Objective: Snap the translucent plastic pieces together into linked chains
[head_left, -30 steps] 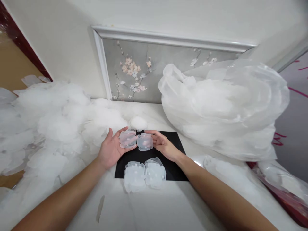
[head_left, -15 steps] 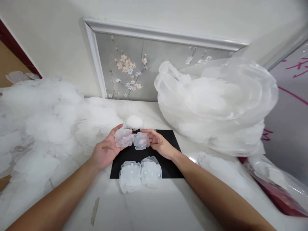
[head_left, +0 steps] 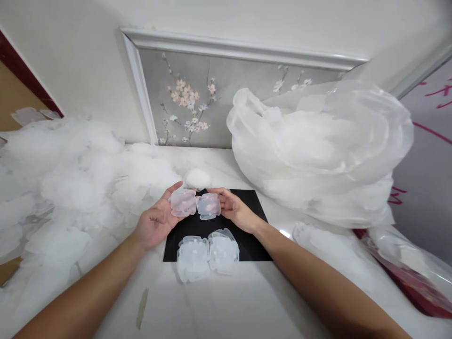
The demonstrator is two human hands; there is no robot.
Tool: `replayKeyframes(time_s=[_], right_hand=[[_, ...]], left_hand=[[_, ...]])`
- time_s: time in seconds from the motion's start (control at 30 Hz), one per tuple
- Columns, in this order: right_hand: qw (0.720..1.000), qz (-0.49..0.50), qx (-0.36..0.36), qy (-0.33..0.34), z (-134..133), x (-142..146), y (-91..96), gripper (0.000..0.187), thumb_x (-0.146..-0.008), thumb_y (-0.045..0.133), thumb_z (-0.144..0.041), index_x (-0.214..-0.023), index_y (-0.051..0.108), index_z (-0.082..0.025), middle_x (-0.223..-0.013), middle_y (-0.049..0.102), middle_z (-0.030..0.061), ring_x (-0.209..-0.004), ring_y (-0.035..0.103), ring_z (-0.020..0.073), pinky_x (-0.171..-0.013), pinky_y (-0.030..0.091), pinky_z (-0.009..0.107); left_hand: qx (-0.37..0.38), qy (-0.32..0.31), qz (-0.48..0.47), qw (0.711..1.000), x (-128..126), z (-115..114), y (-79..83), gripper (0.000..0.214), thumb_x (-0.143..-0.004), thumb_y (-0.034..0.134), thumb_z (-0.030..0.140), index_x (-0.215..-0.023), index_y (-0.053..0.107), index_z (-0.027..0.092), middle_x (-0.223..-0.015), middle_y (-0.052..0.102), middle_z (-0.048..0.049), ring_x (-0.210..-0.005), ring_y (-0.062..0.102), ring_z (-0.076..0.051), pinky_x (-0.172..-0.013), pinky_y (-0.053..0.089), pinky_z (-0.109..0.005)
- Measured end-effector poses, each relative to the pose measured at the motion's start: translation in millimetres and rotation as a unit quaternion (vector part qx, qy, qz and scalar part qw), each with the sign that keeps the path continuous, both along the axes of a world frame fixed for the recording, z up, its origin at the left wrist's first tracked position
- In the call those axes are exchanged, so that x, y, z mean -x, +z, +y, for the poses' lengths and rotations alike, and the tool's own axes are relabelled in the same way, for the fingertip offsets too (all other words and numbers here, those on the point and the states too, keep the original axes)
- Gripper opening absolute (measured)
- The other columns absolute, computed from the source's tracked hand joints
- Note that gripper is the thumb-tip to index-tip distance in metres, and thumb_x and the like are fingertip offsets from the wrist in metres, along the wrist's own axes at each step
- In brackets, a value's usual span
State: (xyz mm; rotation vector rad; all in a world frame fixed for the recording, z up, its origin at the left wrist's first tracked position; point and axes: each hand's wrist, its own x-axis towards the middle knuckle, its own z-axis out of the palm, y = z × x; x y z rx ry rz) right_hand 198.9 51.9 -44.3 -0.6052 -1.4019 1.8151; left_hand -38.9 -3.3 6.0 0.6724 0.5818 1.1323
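Observation:
My left hand (head_left: 155, 221) holds a translucent square plastic piece (head_left: 183, 202) on its fingers, palm up. Right beside it my right hand (head_left: 233, 209) grips a second translucent plastic piece (head_left: 208, 206); the two pieces touch edge to edge above a black mat (head_left: 252, 240). Two stacks of the same plastic pieces, a left stack (head_left: 192, 258) and a right stack (head_left: 223, 251), sit side by side on the mat's near edge.
A loose heap of white plastic pieces (head_left: 70, 188) covers the table's left side. A large clear bag full of pieces (head_left: 318, 150) stands at the right. A small white mound (head_left: 197, 179) lies behind the mat. A framed flower picture (head_left: 197, 103) leans on the wall.
Both hands with their pieces keep the same pose; only the camera view has shifted slightly.

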Motion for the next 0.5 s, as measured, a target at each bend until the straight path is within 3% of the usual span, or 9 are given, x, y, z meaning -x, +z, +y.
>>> replayKeyframes(time_s=[0.3, 0.5], right_hand=[[1.000, 0.005, 0.019, -0.004, -0.8, 1.0, 2.9, 0.061, -0.066, 0.065, -0.004, -0.121, 0.055, -0.028, -0.118, 0.067, 0.0024, -0.097, 0.066, 0.0154, -0.086, 0.050, 0.031], [1.000, 0.006, 0.008, 0.004, 0.7, 0.5, 1.5, 0.058, -0.069, 0.067, -0.006, -0.122, 0.054, -0.027, -0.119, 0.066, 0.0039, -0.098, 0.066, 0.0157, -0.087, 0.050, 0.031]], left_hand=[[-0.011, 0.005, 0.012, 1.000, 0.3, 0.4, -1.1, 0.091, -0.049, 0.050, 0.004, -0.139, 0.041, 0.015, -0.134, 0.059, -0.0170, -0.133, 0.045, -0.037, -0.114, 0.022, -0.059], [-0.016, -0.002, 0.026, 1.000, 1.0, 1.3, -0.9, 0.093, -0.048, 0.049, 0.004, -0.140, 0.040, 0.017, -0.134, 0.059, -0.0147, -0.132, 0.046, -0.036, -0.114, 0.020, -0.060]])
